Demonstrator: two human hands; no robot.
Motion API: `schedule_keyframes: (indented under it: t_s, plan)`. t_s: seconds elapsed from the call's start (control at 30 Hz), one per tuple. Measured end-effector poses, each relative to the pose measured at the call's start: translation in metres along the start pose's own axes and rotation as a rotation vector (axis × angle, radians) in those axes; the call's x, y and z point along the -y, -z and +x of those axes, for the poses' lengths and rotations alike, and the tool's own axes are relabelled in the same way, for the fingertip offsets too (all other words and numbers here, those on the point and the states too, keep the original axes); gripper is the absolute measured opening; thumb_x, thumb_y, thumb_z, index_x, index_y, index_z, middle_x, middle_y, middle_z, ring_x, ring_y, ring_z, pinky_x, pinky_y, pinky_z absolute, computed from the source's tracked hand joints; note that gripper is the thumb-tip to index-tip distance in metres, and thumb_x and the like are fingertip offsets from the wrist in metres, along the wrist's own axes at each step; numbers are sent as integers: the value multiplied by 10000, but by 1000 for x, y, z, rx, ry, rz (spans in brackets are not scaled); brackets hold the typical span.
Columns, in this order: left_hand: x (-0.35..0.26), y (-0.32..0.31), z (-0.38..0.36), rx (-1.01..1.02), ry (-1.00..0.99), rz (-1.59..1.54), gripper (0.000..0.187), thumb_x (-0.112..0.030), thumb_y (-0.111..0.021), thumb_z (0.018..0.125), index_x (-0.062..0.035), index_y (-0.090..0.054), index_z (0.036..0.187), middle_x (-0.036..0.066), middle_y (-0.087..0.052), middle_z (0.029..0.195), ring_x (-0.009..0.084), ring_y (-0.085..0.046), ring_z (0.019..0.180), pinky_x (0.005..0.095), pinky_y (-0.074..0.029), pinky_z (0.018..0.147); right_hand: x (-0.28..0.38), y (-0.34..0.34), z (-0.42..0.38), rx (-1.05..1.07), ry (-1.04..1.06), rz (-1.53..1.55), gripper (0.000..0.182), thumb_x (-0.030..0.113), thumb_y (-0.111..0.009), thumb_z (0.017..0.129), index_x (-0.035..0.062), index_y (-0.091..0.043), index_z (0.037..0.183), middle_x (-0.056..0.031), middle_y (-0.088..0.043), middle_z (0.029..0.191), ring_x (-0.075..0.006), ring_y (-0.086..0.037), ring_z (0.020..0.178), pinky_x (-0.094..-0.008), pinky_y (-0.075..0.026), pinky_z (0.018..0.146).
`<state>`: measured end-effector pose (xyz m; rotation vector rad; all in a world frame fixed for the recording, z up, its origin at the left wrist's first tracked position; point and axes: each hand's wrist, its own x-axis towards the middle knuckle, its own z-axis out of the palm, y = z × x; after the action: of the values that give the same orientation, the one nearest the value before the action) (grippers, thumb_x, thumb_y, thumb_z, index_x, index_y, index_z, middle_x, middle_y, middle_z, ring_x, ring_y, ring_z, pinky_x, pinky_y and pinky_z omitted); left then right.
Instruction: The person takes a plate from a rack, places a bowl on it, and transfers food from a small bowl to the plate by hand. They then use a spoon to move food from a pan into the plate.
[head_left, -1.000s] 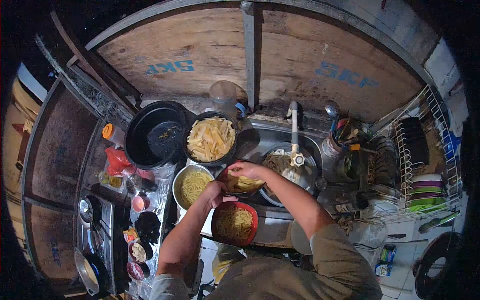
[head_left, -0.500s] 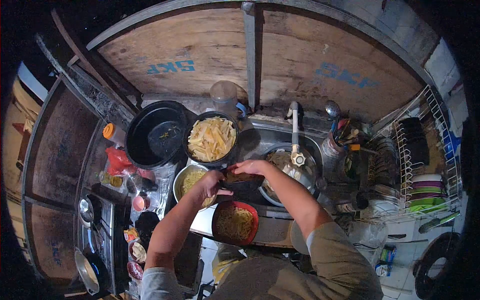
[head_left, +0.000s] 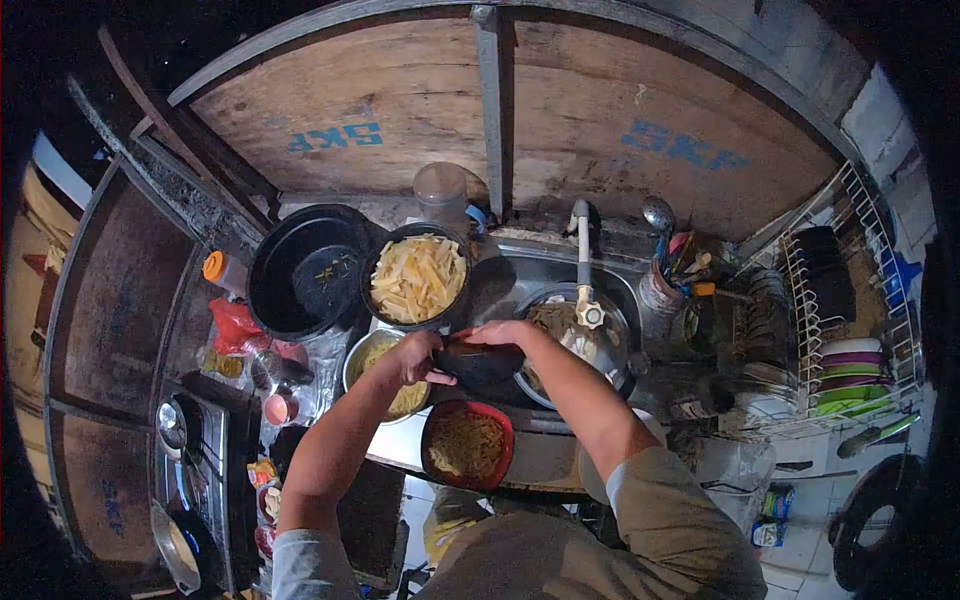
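Both hands are at a dark bowl (head_left: 485,366) held tilted above the counter. My left hand (head_left: 417,358) grips its left side, with the thumb side toward me. My right hand (head_left: 497,335) curls over its far upper edge, and some of its fingertips are hidden. Just below, nearer my body, a red-rimmed bowl (head_left: 510,440) holds thin pale strips of food. A metal bowl (head_left: 349,378) with more pale strips lies partly behind my left forearm. Beyond my left hand, a black bowl (head_left: 372,308) is heaped with thicker cut pale strips.
A large black basin (head_left: 290,275) stands at the back left. Under the tap (head_left: 587,265), a metal basin (head_left: 625,375) sits in the sink. A stove (head_left: 205,480) is at left; a dish rack (head_left: 870,300) with plates is at right.
The dark bowl has tilted further, showing more of its dark side, with both hands still at it. The strips in the red-rimmed bowl look browner. The view has shifted slightly.
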<state>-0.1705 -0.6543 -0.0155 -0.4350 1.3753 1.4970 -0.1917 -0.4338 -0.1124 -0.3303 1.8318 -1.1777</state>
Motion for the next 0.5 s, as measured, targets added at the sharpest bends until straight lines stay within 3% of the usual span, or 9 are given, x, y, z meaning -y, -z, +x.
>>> schedule_keyframes:
  t_s: [0.27, 0.5]
  plan:
    - [-9, -6, 3, -19, -21, 141, 390, -192, -443, 876, 38, -499, 1185, 210, -631, 983, 346, -666, 783, 444, -618, 653, -1, -14, -11, 131, -98, 182, 490, 369, -553, 957, 145, -522, 1391, -9, -595, 1303, -133, -526, 1166, -301, -383, 1014]
    - [-7, -8, 5, -73, -18, 153, 402, -253, -458, 869, 44, -517, 1133, 203, -637, 935, 332, -665, 767, 424, -610, 636, -10, -16, -8, 184, -148, 345, 495, 359, -557, 960, 132, -511, 1398, -25, -597, 1295, -135, -532, 1165, -306, -394, 1006]
